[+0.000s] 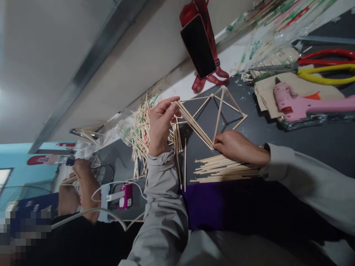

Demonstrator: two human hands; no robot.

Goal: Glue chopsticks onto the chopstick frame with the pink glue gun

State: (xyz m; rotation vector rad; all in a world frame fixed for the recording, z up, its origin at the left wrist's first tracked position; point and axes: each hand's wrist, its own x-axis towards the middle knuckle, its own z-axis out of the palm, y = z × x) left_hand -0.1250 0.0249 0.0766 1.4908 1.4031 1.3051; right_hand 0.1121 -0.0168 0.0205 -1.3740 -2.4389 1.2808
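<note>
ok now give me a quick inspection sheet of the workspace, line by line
surface: dark tabletop, with small pale scraps scattered at the back
job's things: thin sticks held between the hands; joined stick frame standing behind them; laid-out sticks near the purple cloth; pink glue gun; scissors with red and yellow handles
clutter: tangled stick pile at left; dark-screened phone with red lanyard at the back
grippers: bare hands; left pinches the sticks' upper end, right closes at their lower end
cables: white cable looping by a magenta device
surroundings: another person's hands at far left
</note>
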